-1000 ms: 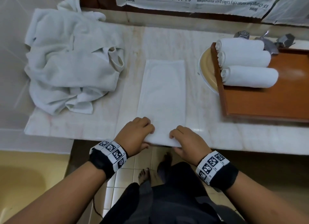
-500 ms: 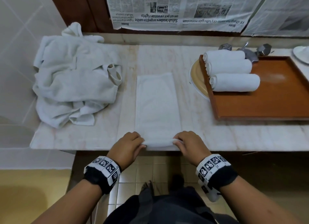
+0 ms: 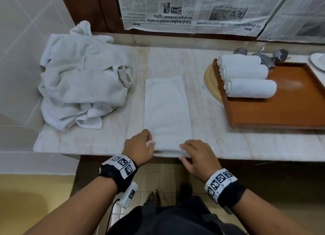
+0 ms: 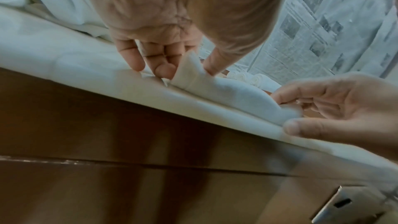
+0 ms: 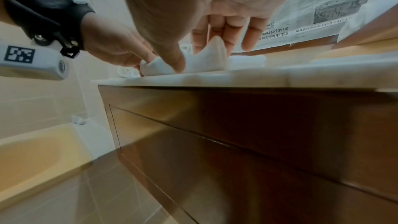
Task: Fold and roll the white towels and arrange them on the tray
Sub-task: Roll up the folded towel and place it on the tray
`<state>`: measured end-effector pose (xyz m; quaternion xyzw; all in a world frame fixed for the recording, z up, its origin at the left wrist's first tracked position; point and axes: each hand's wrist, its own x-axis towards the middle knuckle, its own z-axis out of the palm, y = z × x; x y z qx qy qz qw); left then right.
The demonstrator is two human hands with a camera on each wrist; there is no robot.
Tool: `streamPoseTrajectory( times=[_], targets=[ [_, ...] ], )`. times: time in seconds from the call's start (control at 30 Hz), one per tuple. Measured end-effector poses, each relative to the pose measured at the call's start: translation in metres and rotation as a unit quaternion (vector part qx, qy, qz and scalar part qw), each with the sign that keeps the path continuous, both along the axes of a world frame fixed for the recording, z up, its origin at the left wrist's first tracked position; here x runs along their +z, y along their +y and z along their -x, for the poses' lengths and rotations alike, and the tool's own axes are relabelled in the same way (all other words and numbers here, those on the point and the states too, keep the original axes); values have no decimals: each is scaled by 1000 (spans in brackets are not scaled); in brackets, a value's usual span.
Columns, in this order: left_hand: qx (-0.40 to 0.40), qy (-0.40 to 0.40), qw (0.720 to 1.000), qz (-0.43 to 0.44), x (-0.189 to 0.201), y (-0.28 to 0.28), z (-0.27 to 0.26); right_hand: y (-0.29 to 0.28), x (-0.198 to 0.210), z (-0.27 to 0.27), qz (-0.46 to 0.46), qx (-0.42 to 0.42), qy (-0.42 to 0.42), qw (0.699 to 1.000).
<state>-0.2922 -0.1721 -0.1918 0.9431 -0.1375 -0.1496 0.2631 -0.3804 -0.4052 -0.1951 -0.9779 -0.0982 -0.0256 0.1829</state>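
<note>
A white towel (image 3: 166, 108), folded into a long strip, lies on the marble counter and runs away from me. Its near end (image 4: 226, 91) is turned up into a small first roll at the counter's front edge. My left hand (image 3: 140, 147) pinches the left corner of that end (image 4: 189, 67) between thumb and fingers. My right hand (image 3: 197, 155) pinches the right corner (image 5: 206, 59). Three rolled white towels (image 3: 246, 80) lie side by side at the left end of the brown wooden tray (image 3: 290, 108).
A heap of loose white towels (image 3: 82, 80) fills the counter's left end by the tiled wall. A tan sink bowl (image 3: 211, 83) sits under the tray's left edge, with metal taps (image 3: 263, 57) behind. Newspaper (image 3: 202, 10) covers the back wall. Wooden cabinet fronts (image 5: 258, 142) stand below the counter.
Both hands have turned the towel's near end up and over at the counter edge, and the fingers have shifted forward on it. The head view has tilted upward.
</note>
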Motion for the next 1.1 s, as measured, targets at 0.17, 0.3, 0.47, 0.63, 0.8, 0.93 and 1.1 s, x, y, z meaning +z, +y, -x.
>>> streamPoseTrajectory(
  times=[0.17, 0.3, 0.47, 0.63, 0.8, 0.93, 1.1],
  targets=[
    [-159, -182, 970, 4, -7, 3, 8, -6, 8, -10, 24, 42, 23, 999],
    [-249, -235, 939, 5, -12, 9, 14, -9, 16, -23, 25, 22, 124, 992],
    [-246, -242, 938, 7, -23, 22, 17, -8, 32, -34, -62, -31, 234, 970],
    [-132, -156, 975, 89, -24, 23, 11, -2, 25, -36, -17, -68, 232, 970],
    [-20, -19, 994, 104, -18, 16, -2, 7, 10, -13, 34, -43, 36, 998],
    [30, 24, 994, 104, -14, 9, -6, 1, 4, -5, -27, -42, 43, 998],
    [83, 35, 986, 143, -9, 5, -8, -5, 6, -9, 37, -11, 36, 999]
  ],
)
